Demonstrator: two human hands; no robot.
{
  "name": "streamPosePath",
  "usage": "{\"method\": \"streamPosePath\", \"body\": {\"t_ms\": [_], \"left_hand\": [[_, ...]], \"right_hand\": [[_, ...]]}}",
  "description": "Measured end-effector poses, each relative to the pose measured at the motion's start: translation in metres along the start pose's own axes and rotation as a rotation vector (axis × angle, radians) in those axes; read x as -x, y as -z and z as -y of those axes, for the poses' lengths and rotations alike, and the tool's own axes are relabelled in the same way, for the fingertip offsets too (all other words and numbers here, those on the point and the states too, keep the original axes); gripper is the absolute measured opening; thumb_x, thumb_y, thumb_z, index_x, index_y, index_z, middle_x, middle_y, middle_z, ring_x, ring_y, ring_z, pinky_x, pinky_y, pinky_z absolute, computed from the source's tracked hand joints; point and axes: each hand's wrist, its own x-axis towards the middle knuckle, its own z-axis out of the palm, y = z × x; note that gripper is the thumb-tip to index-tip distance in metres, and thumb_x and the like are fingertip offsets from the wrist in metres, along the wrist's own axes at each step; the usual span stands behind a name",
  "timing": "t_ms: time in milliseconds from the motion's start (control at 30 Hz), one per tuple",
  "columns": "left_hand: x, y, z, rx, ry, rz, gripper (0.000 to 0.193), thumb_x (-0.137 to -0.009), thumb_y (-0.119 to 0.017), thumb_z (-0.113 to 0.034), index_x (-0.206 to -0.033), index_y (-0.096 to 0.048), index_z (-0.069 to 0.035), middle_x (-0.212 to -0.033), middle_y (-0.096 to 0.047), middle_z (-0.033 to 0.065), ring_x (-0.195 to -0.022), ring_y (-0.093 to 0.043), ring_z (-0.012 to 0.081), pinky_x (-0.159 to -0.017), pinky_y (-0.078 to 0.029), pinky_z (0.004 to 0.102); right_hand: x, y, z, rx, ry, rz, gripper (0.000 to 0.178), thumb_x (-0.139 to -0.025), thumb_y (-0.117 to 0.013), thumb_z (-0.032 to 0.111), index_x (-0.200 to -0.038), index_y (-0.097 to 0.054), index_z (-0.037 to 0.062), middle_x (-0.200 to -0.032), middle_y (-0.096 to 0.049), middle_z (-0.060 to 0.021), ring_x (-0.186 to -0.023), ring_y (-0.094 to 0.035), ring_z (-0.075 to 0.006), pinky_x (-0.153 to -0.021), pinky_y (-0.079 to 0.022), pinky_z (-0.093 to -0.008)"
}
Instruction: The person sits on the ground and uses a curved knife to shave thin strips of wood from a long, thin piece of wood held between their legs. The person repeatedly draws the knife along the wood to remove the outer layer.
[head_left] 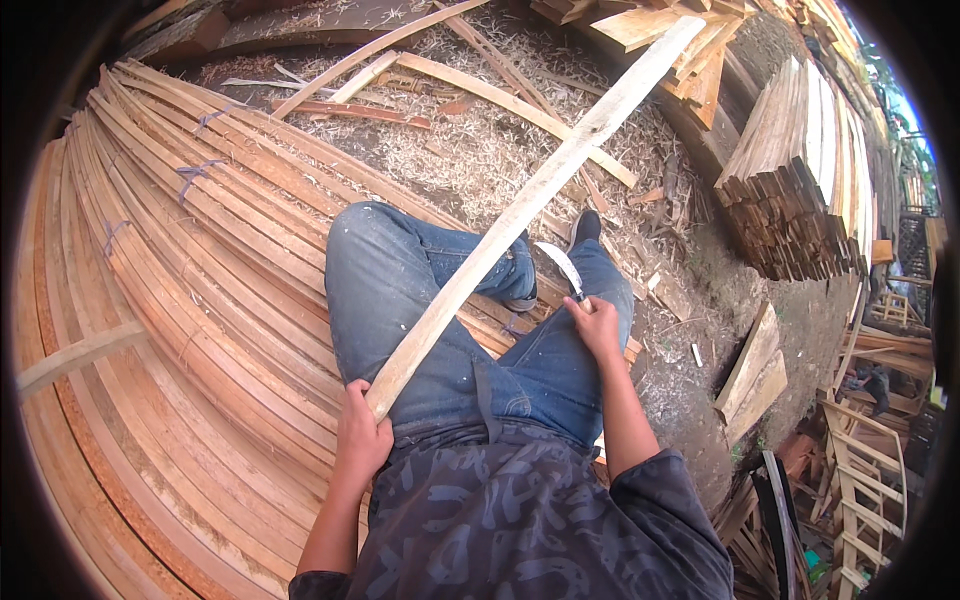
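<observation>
A long pale wooden strip (535, 195) slants across my lap, its near end by my left hip and its far end reaching up over the planks at the top right. My left hand (362, 430) is closed around its near end. In my right hand (597, 325) is a sickle (562, 268) with a curved metal blade and a short handle. I hold it over my right leg, the blade pointing up and to the left, apart from the strip. My fingers wrap round the handle and hide most of it.
Bundled long strips (190, 260), tied with purple cord, lie under me and to the left. Wood shavings (450, 160) cover the ground ahead. A stack of cut boards (800, 190) stands at the right, near two short planks (752, 375). A wooden ladder-like frame (868, 480) is at lower right.
</observation>
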Motion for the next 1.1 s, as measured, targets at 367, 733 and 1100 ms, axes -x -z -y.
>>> {"method": "streamPosePath", "body": {"t_ms": [367,733,1100], "left_hand": [[-0.012,-0.004,-0.020,-0.123,0.125,-0.016,0.031,-0.078,-0.056,-0.009,-0.105,-0.041,-0.004,-0.082,-0.060,0.0271,-0.080,-0.057,0.0487,-0.068,-0.043,0.0546],[-0.027,-0.002,-0.028,-0.257,0.086,-0.070,0.026,-0.077,-0.060,-0.011,-0.094,-0.042,-0.002,-0.081,-0.061,0.0211,-0.076,-0.061,0.0421,-0.065,-0.047,0.0504],[-0.034,-0.006,-0.025,-0.250,0.085,0.027,0.039,-0.070,-0.064,-0.015,-0.097,-0.040,-0.001,-0.082,-0.060,0.0215,-0.076,-0.062,0.0413,-0.064,-0.049,0.0488]], "right_hand": [[-0.005,-0.005,-0.010,-0.013,0.062,-0.003,0.044,-0.082,-0.074,0.033,-0.060,-0.057,-0.0005,-0.050,-0.050,-0.0011,-0.045,-0.044,-0.0090,-0.043,-0.036,-0.0305],[0.029,-0.008,0.058,0.092,0.122,0.139,0.046,-0.079,-0.072,0.037,-0.060,-0.059,-0.0035,-0.048,-0.051,-0.0129,-0.046,-0.049,-0.0211,-0.050,-0.042,-0.0384],[0.042,-0.046,0.139,0.451,0.365,0.282,0.025,-0.070,-0.061,0.023,-0.069,-0.067,-0.0014,-0.068,-0.062,-0.0253,-0.070,-0.063,-0.0417,-0.069,-0.052,-0.0472]]}}
